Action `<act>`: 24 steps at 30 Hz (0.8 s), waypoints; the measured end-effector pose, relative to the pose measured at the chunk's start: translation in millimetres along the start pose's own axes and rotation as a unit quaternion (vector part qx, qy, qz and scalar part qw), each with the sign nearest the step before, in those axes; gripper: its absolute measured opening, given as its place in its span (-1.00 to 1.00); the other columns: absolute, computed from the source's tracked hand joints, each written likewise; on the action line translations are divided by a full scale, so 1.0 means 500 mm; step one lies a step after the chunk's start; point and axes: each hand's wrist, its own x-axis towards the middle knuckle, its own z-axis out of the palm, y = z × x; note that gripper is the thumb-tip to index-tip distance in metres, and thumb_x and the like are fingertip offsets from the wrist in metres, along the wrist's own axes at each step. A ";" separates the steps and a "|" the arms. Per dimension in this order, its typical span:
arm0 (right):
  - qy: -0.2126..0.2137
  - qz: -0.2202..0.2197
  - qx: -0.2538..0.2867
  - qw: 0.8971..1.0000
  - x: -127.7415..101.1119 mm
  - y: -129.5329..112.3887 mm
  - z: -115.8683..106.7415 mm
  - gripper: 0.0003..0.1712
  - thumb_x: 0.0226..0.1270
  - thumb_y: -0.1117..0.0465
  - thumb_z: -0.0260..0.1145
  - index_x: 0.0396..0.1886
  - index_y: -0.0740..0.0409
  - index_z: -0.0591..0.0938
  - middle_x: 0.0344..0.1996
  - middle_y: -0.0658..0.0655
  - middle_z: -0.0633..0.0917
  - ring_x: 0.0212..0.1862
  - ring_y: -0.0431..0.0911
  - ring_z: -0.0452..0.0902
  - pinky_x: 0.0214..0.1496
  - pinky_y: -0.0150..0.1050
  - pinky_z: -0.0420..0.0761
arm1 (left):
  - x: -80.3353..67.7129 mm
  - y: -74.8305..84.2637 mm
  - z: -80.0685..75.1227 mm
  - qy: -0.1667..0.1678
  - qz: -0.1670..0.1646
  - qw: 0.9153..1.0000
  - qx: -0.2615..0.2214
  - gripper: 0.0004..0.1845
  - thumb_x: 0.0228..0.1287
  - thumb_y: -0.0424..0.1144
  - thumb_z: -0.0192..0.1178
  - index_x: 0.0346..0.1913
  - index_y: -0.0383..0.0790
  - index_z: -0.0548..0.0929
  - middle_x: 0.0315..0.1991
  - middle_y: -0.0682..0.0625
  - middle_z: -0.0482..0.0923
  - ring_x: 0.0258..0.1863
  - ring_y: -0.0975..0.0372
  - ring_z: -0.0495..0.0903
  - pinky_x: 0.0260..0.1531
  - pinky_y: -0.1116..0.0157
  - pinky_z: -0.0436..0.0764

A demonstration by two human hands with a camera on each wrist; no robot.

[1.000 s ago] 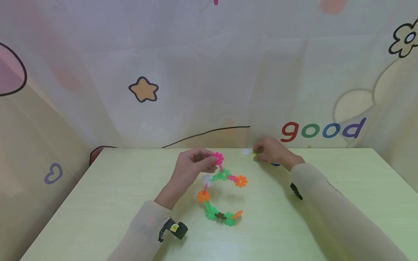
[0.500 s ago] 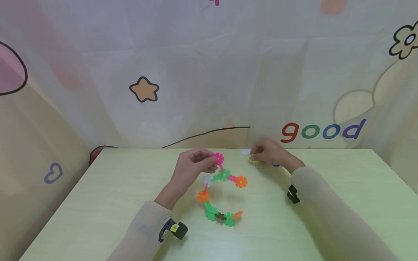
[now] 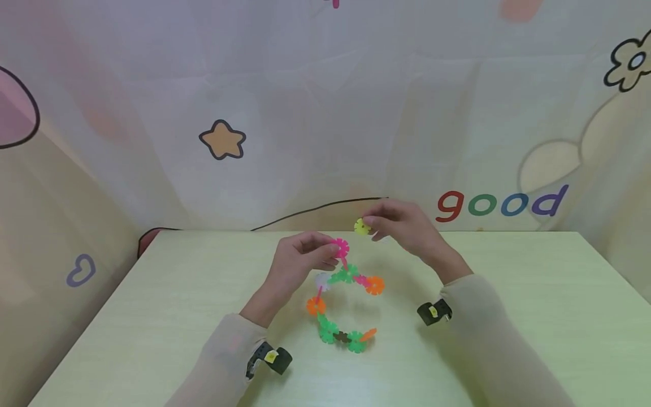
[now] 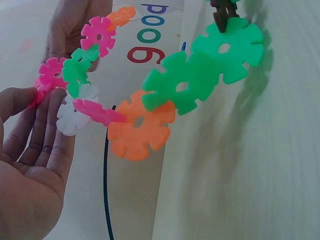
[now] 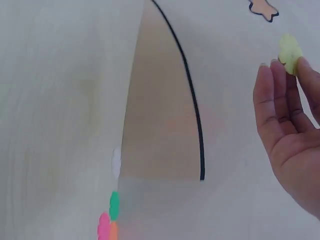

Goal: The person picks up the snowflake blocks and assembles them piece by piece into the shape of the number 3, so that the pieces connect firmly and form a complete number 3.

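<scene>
My left hand (image 3: 300, 257) pinches a pink snowflake disc (image 3: 341, 247) at the top of a curved chain of slotted plastic discs. Below it hang linked green (image 3: 349, 273), white and orange (image 3: 316, 306) discs, with more green discs, a dark brown one and an orange one along the lower end. In the left wrist view the slots show clearly on a green disc (image 4: 182, 84) and an orange disc (image 4: 140, 125). My right hand (image 3: 407, 229) holds a single yellow snowflake disc (image 3: 362, 226) between thumb and fingertips, raised to the upper right of the pink disc.
Loose discs, among them a white one (image 5: 116, 162), a green one (image 5: 114, 205) and a pink one (image 5: 103, 226), lie at the table's back edge. Behind the pale table (image 3: 203, 294) hangs a printed cloth (image 3: 305, 124). Each sleeve carries a black wrist device.
My right hand has picked the yellow disc up from the back of the table and brought it up and left, towards my left hand. The left hand and chain stay nearly still.
</scene>
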 end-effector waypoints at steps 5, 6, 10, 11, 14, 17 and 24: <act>0.012 -0.032 0.025 0.999 -0.004 -0.017 0.022 -0.81 0.55 0.31 0.37 0.05 0.29 0.72 -0.14 0.21 0.73 -0.15 0.15 0.76 0.04 -0.15 0.79 | -0.001 0.002 0.001 -0.002 0.005 1.000 0.002 -0.82 0.51 -0.30 0.34 0.01 -0.35 0.77 -0.16 -0.13 0.79 -0.17 -0.11 0.81 -0.01 0.11 0.79; 0.013 -0.041 0.030 0.999 -0.004 -0.017 0.025 -0.82 0.54 0.34 0.36 0.04 0.32 0.72 -0.14 0.21 0.73 -0.15 0.15 0.76 0.05 -0.15 0.79 | -0.001 0.002 0.001 -0.002 0.006 1.000 0.002 -0.81 0.51 -0.29 0.34 0.01 -0.35 0.78 -0.16 -0.13 0.79 -0.17 -0.09 0.81 -0.02 0.13 0.79; 0.011 -0.073 0.032 0.997 -0.002 -0.013 0.037 -0.87 0.51 0.42 0.36 -0.03 0.35 0.72 -0.18 0.21 0.73 -0.18 0.14 0.77 0.03 -0.16 0.79 | -0.002 0.003 0.002 -0.003 0.005 1.000 -0.002 -0.82 0.51 -0.30 0.34 0.00 -0.36 0.78 -0.16 -0.13 0.79 -0.20 -0.04 0.82 -0.03 0.16 0.79; 0.009 -0.080 0.032 0.996 -0.002 -0.013 0.039 -0.88 0.51 0.43 0.36 -0.04 0.35 0.72 -0.19 0.21 0.73 -0.18 0.13 0.77 0.03 -0.16 0.79 | -0.003 0.004 0.002 -0.003 0.004 1.000 -0.002 -0.82 0.51 -0.30 0.34 0.00 -0.36 0.78 -0.16 -0.13 0.79 -0.20 -0.03 0.82 -0.03 0.16 0.79; 0.002 -0.102 0.022 0.995 -0.004 -0.014 0.043 -0.88 0.49 0.45 0.36 -0.05 0.33 0.72 -0.19 0.20 0.73 -0.18 0.10 0.77 0.03 -0.16 0.79 | -0.004 0.006 0.003 -0.002 0.002 1.000 0.001 -0.81 0.51 -0.30 0.34 0.01 -0.37 0.77 -0.16 -0.13 0.79 -0.20 -0.04 0.82 -0.01 0.16 0.79; -0.005 -0.118 0.014 0.993 -0.005 -0.018 0.047 -0.89 0.48 0.47 0.36 -0.07 0.33 0.72 -0.20 0.19 0.72 -0.19 0.02 0.77 0.04 -0.14 0.79 | -0.005 0.006 0.002 -0.002 0.001 1.000 0.003 -0.80 0.51 -0.30 0.34 0.02 -0.37 0.77 -0.17 -0.13 0.79 -0.19 -0.08 0.82 -0.01 0.16 0.79; -0.011 -0.132 0.006 0.991 -0.008 -0.024 0.053 -0.88 0.46 0.48 0.37 -0.09 0.30 0.74 -0.23 0.16 0.73 -0.15 0.12 0.72 0.07 -0.15 0.76 | -0.002 0.005 0.002 -0.005 0.000 1.000 -0.011 -0.82 0.50 -0.32 0.34 -0.01 -0.38 0.77 -0.19 -0.14 0.78 -0.12 -0.27 0.76 -0.02 0.15 0.79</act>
